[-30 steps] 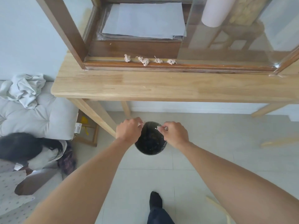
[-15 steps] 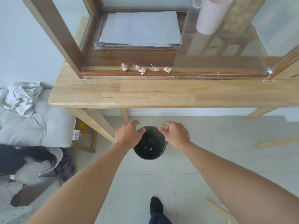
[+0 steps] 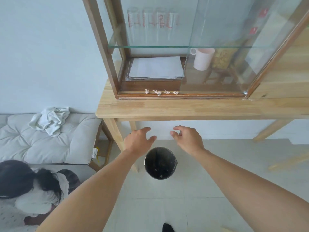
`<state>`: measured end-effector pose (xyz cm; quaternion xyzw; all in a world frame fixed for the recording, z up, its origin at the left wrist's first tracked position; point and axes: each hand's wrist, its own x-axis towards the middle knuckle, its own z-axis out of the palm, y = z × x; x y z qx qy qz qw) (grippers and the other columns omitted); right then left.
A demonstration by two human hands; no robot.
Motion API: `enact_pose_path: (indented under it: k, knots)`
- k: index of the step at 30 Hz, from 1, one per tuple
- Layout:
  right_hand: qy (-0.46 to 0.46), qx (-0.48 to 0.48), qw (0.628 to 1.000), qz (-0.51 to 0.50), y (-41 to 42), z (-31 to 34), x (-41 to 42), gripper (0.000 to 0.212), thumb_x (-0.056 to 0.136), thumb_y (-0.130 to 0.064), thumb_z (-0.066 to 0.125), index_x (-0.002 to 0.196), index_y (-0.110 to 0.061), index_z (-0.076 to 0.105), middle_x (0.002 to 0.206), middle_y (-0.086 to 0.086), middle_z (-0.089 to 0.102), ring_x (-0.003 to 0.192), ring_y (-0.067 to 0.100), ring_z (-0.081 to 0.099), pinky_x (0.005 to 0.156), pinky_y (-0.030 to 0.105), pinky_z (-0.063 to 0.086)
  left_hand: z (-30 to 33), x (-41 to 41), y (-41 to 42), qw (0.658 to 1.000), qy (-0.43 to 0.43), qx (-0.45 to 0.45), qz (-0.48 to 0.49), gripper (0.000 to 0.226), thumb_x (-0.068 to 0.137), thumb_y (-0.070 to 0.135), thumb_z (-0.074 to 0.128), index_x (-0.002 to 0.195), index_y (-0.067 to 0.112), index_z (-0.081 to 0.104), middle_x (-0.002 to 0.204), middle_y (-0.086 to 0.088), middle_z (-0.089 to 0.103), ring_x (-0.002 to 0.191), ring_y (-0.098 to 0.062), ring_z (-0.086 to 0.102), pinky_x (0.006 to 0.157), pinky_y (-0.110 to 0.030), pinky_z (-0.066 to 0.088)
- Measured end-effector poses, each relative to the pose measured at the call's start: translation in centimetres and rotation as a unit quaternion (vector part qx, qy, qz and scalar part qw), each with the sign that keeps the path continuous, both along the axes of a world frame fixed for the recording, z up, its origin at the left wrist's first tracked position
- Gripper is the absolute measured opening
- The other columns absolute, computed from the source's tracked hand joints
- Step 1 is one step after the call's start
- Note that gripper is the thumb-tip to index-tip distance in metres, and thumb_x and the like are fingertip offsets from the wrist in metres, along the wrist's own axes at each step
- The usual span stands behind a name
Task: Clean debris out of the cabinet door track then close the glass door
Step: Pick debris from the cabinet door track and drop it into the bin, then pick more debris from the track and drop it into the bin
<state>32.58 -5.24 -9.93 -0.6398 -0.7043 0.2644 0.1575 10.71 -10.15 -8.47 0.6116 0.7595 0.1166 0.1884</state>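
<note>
Several small crumpled whitish bits of debris (image 3: 158, 92) lie in the brown door track (image 3: 200, 96) of the wooden cabinet, left of the glass door (image 3: 220, 67), which stands slid to the right with the left half uncovered. My left hand (image 3: 138, 141) and my right hand (image 3: 188, 138) hover empty, fingers apart, below the table's front edge and just above a black bin (image 3: 160, 163) on the floor. The bin holds dark contents with a few pale scraps.
The cabinet stands on a light wooden table (image 3: 184, 109). Inside are papers (image 3: 157, 67), a pink mug (image 3: 203, 59) and glasses on a glass shelf. A grey cushioned seat (image 3: 48, 139) with a crumpled cloth and a seated person (image 3: 30, 185) are at left.
Both hands pinched debris over the bin, then spread apart and rose toward the table edge, now empty. My view tilted upward, showing more of the cabinet.
</note>
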Motion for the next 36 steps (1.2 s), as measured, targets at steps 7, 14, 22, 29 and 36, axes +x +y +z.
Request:
enact_pose_path:
  k: [7,14,22,29,36]
  knots:
    - [0.035,0.052,0.998,0.011,-0.7,6.0,-1.9,0.03,0.104,-0.053,0.059,0.12,-0.035,0.078,0.072,-0.017,0.067,0.087,0.018,0.071,0.07,0.029,0.046,5.7,-2.0,-1.3,0.997,-0.005,0.078,0.014,0.056,0.099,0.059,0.057,0.148,0.031,0.057,0.112,0.001,0.077,0.105,-0.026,0.072,0.087,-0.045,0.062]
    - [0.055,0.084,0.995,0.012,2.7,9.2,-4.7,0.031,0.102,-0.053,0.063,0.122,-0.033,0.077,0.083,-0.011,0.075,0.096,0.023,0.074,0.079,0.036,0.054,8.6,-3.7,2.0,0.993,0.011,0.116,0.026,0.053,0.098,0.062,0.056,0.145,0.037,0.058,0.107,0.0,0.078,0.107,-0.029,0.07,0.082,-0.042,0.058]
    - [0.042,0.091,0.995,0.008,8.8,9.9,-7.1,0.04,0.101,-0.05,0.064,0.136,-0.032,0.072,0.115,0.0,0.082,0.117,0.03,0.072,0.093,0.04,0.058,9.2,-3.5,9.2,0.986,-0.014,0.161,0.033,0.048,0.096,0.055,0.064,0.141,0.038,0.063,0.112,0.001,0.079,0.111,-0.028,0.07,0.078,-0.038,0.053]
    - [0.02,0.079,0.997,0.015,10.7,8.7,-7.5,0.045,0.102,-0.049,0.06,0.144,-0.034,0.068,0.094,0.005,0.085,0.11,0.027,0.076,0.096,0.041,0.06,7.5,-3.0,12.1,0.987,-0.061,0.136,0.056,0.04,0.099,0.056,0.059,0.134,0.041,0.068,0.11,-0.003,0.079,0.11,-0.033,0.07,0.087,-0.045,0.057]
    - [0.07,0.094,0.993,0.018,10.1,8.8,-7.0,0.029,0.103,-0.042,0.064,0.127,-0.033,0.079,0.087,0.004,0.084,0.095,0.026,0.078,0.087,0.042,0.061,7.4,-3.1,11.5,0.974,-0.118,0.174,0.08,0.024,0.099,0.045,0.067,0.119,0.038,0.079,0.08,-0.002,0.073,0.09,-0.033,0.073,0.079,-0.044,0.059]
